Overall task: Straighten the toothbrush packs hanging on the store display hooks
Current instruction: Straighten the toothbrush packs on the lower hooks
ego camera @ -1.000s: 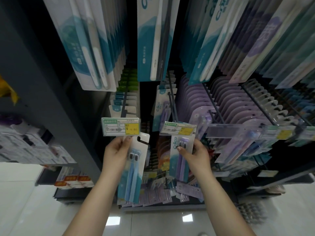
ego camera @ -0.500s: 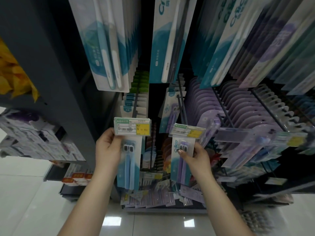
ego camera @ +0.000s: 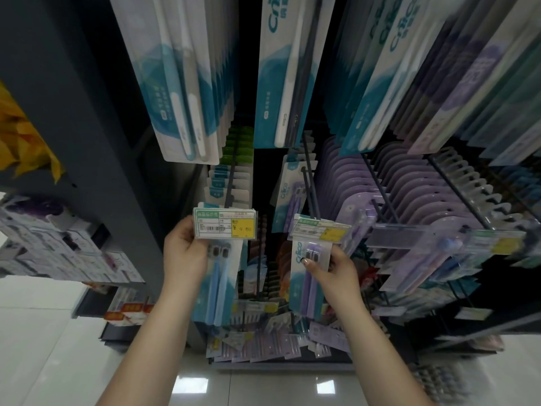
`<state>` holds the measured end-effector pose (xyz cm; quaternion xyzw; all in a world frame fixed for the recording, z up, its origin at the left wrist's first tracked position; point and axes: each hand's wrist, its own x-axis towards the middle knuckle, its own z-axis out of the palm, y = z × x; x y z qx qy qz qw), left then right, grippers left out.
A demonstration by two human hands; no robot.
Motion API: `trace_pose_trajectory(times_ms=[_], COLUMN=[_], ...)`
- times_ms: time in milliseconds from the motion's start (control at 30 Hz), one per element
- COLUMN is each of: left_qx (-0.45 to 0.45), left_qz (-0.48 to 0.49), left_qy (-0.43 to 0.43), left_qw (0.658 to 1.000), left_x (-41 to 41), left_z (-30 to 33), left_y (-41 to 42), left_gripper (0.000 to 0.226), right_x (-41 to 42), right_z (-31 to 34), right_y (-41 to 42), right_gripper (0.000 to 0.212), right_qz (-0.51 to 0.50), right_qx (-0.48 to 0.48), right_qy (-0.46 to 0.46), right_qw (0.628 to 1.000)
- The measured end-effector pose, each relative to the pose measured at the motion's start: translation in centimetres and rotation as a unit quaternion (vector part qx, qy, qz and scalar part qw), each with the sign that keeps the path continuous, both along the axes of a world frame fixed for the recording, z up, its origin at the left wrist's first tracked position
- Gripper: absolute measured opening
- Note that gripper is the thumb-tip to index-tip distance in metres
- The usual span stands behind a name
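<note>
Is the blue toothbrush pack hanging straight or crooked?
Straight: the blue pack hangs straight down below its price tag, held at its edge by the left hand.

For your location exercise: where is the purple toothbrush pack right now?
Head view, right of centre: the purple toothbrush pack hangs under a price tag, pinched by the right hand.

The left hand holds the front toothbrush pack on the left hook. A price tag sits at the hook's tip, just above that pack. To the right, the right hand holds another toothbrush pack under a second price tag. More packs hang in rows behind both, and further right. Longer packs hang above.
</note>
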<state>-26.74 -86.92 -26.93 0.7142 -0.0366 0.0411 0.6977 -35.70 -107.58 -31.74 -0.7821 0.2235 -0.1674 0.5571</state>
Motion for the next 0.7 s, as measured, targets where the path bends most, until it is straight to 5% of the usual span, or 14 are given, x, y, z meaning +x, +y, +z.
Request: trace_pose_trajectory(times_ms=[300, 700], left_qx=[-0.045, -0.039], left_qz=[0.025, 0.093], left_qy=[0.022, 0.068], left_qw=[0.998, 0.993], left_x=[0.0, 1.4], left_z=[0.0, 0.1], left_y=[-1.1, -2.5], left_gripper=[0.04, 0.029], right_x=[0.0, 0.1], right_z=[-0.1, -0.2], right_y=[-0.1, -0.1], right_gripper=[0.028, 0.026], right_qz=[-0.004, 0.019], right_qx=[0.013, 0.012], right_qy=[0.002, 0.019], right_qw=[1.0, 1.0])
